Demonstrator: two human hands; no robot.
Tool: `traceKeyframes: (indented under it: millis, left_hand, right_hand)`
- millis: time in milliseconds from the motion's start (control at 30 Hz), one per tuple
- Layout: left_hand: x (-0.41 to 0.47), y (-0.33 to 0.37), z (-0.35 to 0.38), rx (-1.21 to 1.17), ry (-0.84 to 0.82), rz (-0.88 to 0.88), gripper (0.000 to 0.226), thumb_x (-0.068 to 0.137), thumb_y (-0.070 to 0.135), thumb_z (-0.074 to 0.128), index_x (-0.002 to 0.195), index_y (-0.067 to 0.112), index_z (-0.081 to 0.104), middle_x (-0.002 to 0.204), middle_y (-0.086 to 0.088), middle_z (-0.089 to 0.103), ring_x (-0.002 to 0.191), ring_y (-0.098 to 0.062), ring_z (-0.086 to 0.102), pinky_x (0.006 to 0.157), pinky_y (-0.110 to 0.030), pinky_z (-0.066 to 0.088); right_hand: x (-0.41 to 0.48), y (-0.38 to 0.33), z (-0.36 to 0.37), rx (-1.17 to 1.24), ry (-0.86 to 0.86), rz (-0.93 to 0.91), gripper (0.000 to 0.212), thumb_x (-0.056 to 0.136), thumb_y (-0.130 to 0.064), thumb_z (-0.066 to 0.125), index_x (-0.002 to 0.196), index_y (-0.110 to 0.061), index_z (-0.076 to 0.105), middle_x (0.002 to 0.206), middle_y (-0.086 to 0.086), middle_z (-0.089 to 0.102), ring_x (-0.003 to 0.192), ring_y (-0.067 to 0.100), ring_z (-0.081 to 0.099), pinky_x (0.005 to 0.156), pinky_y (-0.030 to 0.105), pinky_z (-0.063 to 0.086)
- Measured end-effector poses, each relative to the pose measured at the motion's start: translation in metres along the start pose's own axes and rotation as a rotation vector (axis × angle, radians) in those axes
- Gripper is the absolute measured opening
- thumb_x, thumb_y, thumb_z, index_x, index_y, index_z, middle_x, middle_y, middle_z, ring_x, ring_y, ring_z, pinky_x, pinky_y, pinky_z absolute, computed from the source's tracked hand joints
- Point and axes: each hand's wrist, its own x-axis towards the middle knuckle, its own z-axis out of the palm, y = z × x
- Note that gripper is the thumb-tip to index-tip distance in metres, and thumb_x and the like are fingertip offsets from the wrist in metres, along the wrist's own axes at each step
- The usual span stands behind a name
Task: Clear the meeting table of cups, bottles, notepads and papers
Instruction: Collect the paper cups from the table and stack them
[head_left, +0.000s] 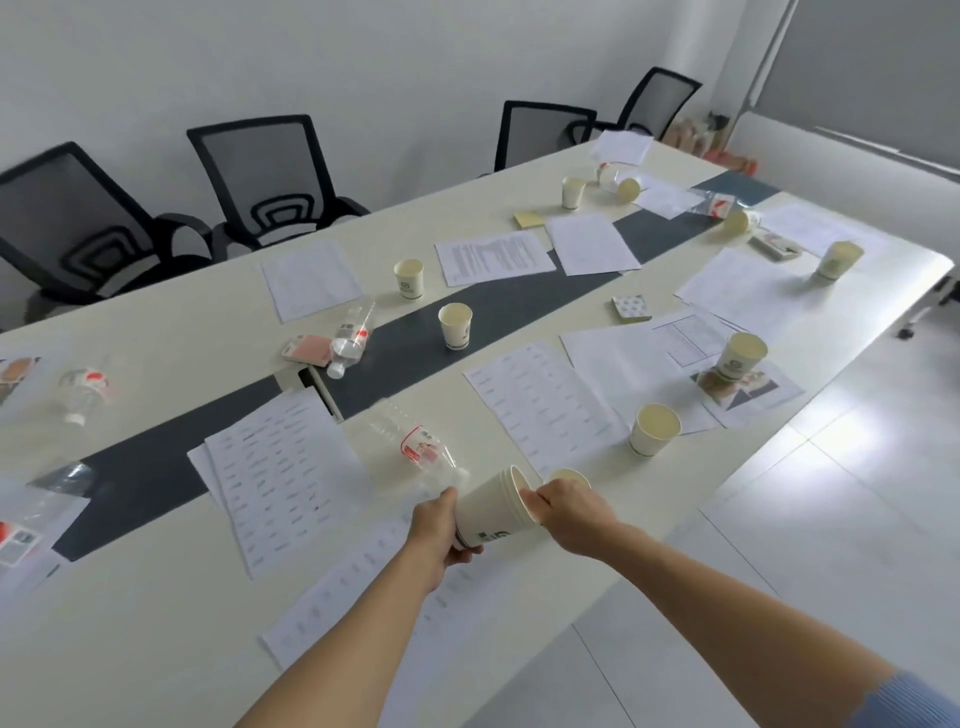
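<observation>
My left hand (441, 530) grips a white paper cup (491, 512), tilted with its mouth toward the right. My right hand (569, 512) pinches that cup's rim; another cup (569, 475) stands just behind it. A clear plastic bottle (415, 441) with a red label lies on its side just beyond my left hand. More paper cups stand on the cream table (156, 623): one (653, 430) near the right edge, one (455, 325) on the dark centre strip (140, 483), and one (740, 356) on a photo sheet. Printed papers (275, 473) lie nearby.
Farther cups, two more bottles (352, 338) (83, 387), sticky notes (529, 219), a patterned notepad (631, 308) and several sheets are scattered over the table. Black mesh chairs (270, 182) line the far side. Grey tiled floor (831, 519) lies to the right.
</observation>
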Motion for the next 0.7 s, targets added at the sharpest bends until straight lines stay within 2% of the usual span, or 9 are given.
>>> traceKeyframes:
  millis: [200, 300, 367, 400, 467, 533, 567, 633, 700]
  left_hand:
    - [0.026, 0.012, 0.015, 0.069, 0.061, -0.018, 0.035, 0.095, 0.031, 0.044, 0.101, 0.001, 0.060, 0.079, -0.021, 0.062, 0.048, -0.028, 0.056, 0.041, -0.024, 0.041]
    - [0.042, 0.019, 0.014, 0.066, 0.076, -0.029, 0.030, 0.093, 0.028, 0.045, 0.097, 0.002, 0.061, 0.078, -0.021, 0.062, 0.050, -0.028, 0.056, 0.042, -0.025, 0.041]
    - [0.054, 0.024, 0.013, 0.053, 0.102, -0.049, 0.028, 0.093, 0.026, 0.045, 0.096, 0.003, 0.061, 0.075, -0.020, 0.062, 0.049, -0.028, 0.055, 0.042, -0.025, 0.041]
    - [0.063, 0.028, 0.012, 0.044, 0.120, -0.059, 0.028, 0.093, 0.025, 0.045, 0.096, 0.002, 0.061, 0.074, -0.020, 0.062, 0.048, -0.027, 0.055, 0.042, -0.025, 0.041]
    - [0.070, 0.029, 0.009, 0.032, 0.137, -0.076, 0.031, 0.094, 0.025, 0.044, 0.098, 0.001, 0.062, 0.073, -0.020, 0.062, 0.047, -0.027, 0.055, 0.042, -0.025, 0.041]
    - [0.081, 0.033, 0.008, 0.031, 0.148, -0.089, 0.035, 0.095, 0.029, 0.044, 0.101, -0.001, 0.062, 0.072, -0.020, 0.063, 0.048, -0.027, 0.056, 0.042, -0.025, 0.042]
    - [0.085, 0.034, 0.009, 0.025, 0.156, -0.097, 0.037, 0.096, 0.031, 0.044, 0.101, -0.001, 0.061, 0.072, -0.020, 0.064, 0.048, -0.027, 0.056, 0.042, -0.025, 0.042]
    - [0.086, 0.038, 0.011, 0.002, 0.164, -0.110, 0.040, 0.097, 0.037, 0.045, 0.102, 0.000, 0.061, 0.074, -0.020, 0.065, 0.048, -0.027, 0.057, 0.042, -0.025, 0.043]
    - [0.090, 0.043, 0.012, -0.016, 0.177, -0.117, 0.044, 0.097, 0.043, 0.046, 0.104, 0.002, 0.061, 0.077, -0.021, 0.066, 0.049, -0.027, 0.059, 0.043, -0.025, 0.044]
  right_hand:
    - [0.028, 0.018, -0.010, -0.062, -0.116, -0.106, 0.049, 0.100, -0.039, 0.037, 0.057, -0.015, 0.033, 0.059, 0.001, 0.039, 0.061, 0.021, 0.037, 0.053, 0.033, 0.027]
    - [0.047, 0.026, -0.012, -0.058, -0.025, -0.065, 0.049, 0.099, -0.044, 0.035, 0.060, -0.016, 0.041, 0.066, 0.003, 0.055, 0.069, 0.027, 0.052, 0.059, 0.033, 0.035]
    - [0.063, 0.039, -0.020, -0.116, 0.140, -0.006, 0.042, 0.099, -0.047, 0.038, 0.072, -0.017, 0.051, 0.080, 0.005, 0.062, 0.078, 0.029, 0.059, 0.062, 0.034, 0.038]
    - [0.077, 0.048, -0.025, -0.168, 0.179, 0.001, 0.035, 0.098, -0.048, 0.041, 0.086, -0.019, 0.057, 0.091, 0.003, 0.065, 0.083, 0.027, 0.062, 0.065, 0.033, 0.041]
    - [0.087, 0.064, -0.032, -0.258, 0.091, 0.024, 0.036, 0.095, -0.052, 0.050, 0.117, -0.024, 0.055, 0.113, -0.001, 0.062, 0.094, 0.023, 0.063, 0.072, 0.033, 0.048]
    - [0.102, 0.078, -0.033, -0.329, -0.060, 0.066, 0.044, 0.092, -0.052, 0.056, 0.128, -0.027, 0.051, 0.120, 0.000, 0.061, 0.101, 0.023, 0.063, 0.074, 0.032, 0.047]
    - [0.107, 0.081, -0.032, -0.362, -0.105, 0.083, 0.037, 0.092, -0.047, 0.056, 0.123, -0.027, 0.054, 0.116, 0.002, 0.063, 0.102, 0.024, 0.063, 0.072, 0.031, 0.045]
    - [0.114, 0.084, -0.027, -0.361, -0.121, 0.093, 0.019, 0.092, -0.028, 0.049, 0.103, -0.021, 0.063, 0.101, 0.004, 0.065, 0.095, 0.027, 0.064, 0.064, 0.029, 0.040]
    - [0.122, 0.082, -0.031, -0.281, -0.094, 0.119, 0.019, 0.092, -0.021, 0.045, 0.092, -0.017, 0.064, 0.092, 0.006, 0.065, 0.084, 0.028, 0.062, 0.060, 0.029, 0.040]
